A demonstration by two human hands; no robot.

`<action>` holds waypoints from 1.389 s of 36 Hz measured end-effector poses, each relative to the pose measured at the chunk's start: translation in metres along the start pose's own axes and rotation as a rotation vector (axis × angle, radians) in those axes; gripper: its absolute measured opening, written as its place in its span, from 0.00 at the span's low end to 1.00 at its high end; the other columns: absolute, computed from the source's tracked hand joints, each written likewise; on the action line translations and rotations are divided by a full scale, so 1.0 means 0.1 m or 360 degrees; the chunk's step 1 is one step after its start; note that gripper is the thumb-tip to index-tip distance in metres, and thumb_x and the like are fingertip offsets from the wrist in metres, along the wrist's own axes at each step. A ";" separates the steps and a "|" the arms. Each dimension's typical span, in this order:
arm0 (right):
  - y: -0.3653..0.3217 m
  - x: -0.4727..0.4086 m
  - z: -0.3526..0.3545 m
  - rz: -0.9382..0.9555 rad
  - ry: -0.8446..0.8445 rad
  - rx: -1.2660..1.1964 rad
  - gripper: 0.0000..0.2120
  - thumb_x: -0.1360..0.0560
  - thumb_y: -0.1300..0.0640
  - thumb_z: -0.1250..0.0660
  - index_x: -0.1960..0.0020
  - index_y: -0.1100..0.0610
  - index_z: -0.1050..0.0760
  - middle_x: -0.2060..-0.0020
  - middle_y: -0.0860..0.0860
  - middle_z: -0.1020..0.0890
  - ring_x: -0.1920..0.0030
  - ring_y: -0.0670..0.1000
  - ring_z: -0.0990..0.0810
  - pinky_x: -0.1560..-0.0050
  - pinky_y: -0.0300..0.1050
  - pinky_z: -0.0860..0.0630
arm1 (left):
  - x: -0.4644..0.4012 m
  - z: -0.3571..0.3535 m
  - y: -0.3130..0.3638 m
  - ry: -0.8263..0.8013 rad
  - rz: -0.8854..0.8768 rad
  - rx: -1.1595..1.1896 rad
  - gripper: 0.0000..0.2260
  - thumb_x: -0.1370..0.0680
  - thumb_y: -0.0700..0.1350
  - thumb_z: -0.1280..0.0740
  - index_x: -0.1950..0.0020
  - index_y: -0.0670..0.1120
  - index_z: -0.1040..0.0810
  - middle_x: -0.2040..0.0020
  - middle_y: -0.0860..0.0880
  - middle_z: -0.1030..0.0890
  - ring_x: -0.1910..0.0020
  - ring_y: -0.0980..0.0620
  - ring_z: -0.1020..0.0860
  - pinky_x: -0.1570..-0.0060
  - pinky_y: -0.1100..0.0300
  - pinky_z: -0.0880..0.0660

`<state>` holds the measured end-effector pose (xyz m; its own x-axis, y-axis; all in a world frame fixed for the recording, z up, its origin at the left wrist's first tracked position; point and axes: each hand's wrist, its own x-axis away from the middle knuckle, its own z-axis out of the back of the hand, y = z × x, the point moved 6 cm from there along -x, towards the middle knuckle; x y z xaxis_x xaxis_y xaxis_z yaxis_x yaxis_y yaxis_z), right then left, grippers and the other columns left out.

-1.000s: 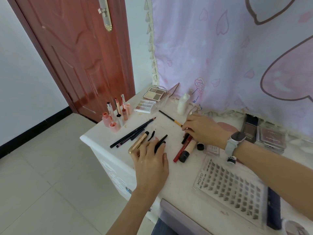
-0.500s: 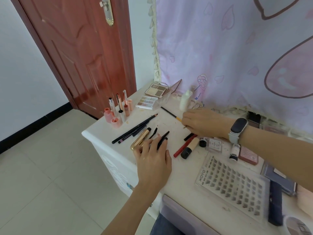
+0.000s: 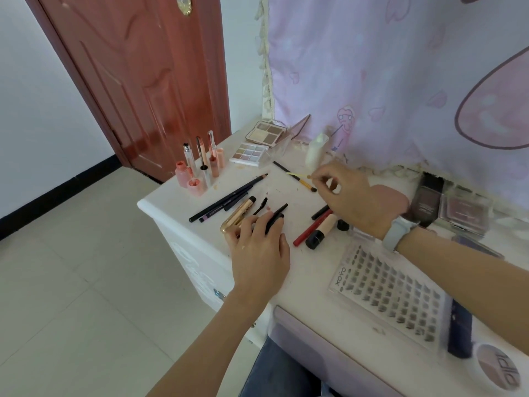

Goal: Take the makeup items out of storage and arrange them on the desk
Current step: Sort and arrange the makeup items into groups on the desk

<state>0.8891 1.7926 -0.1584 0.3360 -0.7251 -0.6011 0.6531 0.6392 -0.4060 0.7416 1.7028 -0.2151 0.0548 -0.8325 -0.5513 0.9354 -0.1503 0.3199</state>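
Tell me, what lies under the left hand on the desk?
Under the left hand lie a gold tube and a black applicator, both sticking out past its fingers. Their near ends are covered.

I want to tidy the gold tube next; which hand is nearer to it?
Left. The left hand lies right at the gold tube, fingertips beside its near end. The right hand is farther off to the right, across the desk, pinching a small yellow stick.

The right hand (image 3: 347, 193) is pinching a small yellow stick (image 3: 297, 175) above the desk (image 3: 309, 267); the left hand (image 3: 257, 247) is resting on a black tube (image 3: 275, 218)
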 end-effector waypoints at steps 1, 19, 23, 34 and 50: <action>0.00 0.03 -0.03 0.0049 -0.0025 0.0103 0.02 0.27 0.65 0.33 0.56 0.62 0.22 0.61 0.55 0.20 0.63 0.52 0.23 0.63 0.46 0.25 | 0.00 0.00 0.00 0.0002 0.0002 -0.0001 0.10 0.29 0.42 0.30 0.48 0.47 0.17 0.46 0.49 0.18 0.48 0.44 0.22 0.48 0.47 0.32; 0.36 -0.06 -0.40 -0.0373 -0.0381 0.0720 0.12 0.21 0.56 0.43 0.44 0.56 0.23 0.49 0.52 0.22 0.46 0.52 0.28 0.57 0.45 0.30 | 0.01 0.01 0.00 0.0047 -0.0008 0.0031 0.10 0.28 0.41 0.31 0.48 0.47 0.17 0.46 0.50 0.18 0.48 0.45 0.22 0.48 0.49 0.34; 0.40 -0.05 -0.35 -0.0418 -0.0392 0.0807 0.12 0.22 0.55 0.42 0.43 0.57 0.24 0.47 0.54 0.24 0.46 0.54 0.28 0.56 0.47 0.27 | 0.01 0.00 0.00 0.0058 -0.0019 0.0022 0.10 0.28 0.42 0.33 0.49 0.47 0.17 0.47 0.50 0.18 0.48 0.45 0.22 0.49 0.48 0.33; 0.35 -0.15 -0.49 -0.0363 -0.0597 0.1039 0.13 0.20 0.59 0.46 0.43 0.59 0.26 0.46 0.56 0.22 0.44 0.56 0.28 0.51 0.50 0.26 | 0.00 0.02 0.00 0.0047 0.0001 0.0041 0.10 0.28 0.43 0.34 0.50 0.48 0.17 0.47 0.50 0.18 0.49 0.46 0.21 0.49 0.50 0.35; 0.38 -0.17 -0.51 -0.0353 -0.0600 0.1054 0.13 0.21 0.62 0.46 0.42 0.59 0.25 0.47 0.55 0.23 0.45 0.55 0.27 0.55 0.49 0.25 | 0.00 0.03 0.00 0.0040 0.0002 0.0062 0.09 0.28 0.43 0.34 0.51 0.47 0.16 0.48 0.50 0.17 0.50 0.46 0.21 0.49 0.50 0.33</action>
<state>0.8734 1.8423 -0.1983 0.2805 -0.9313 -0.2325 0.9598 0.2701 0.0758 0.7406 1.7009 -0.2131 0.0655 -0.8190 -0.5700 0.9211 -0.1700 0.3501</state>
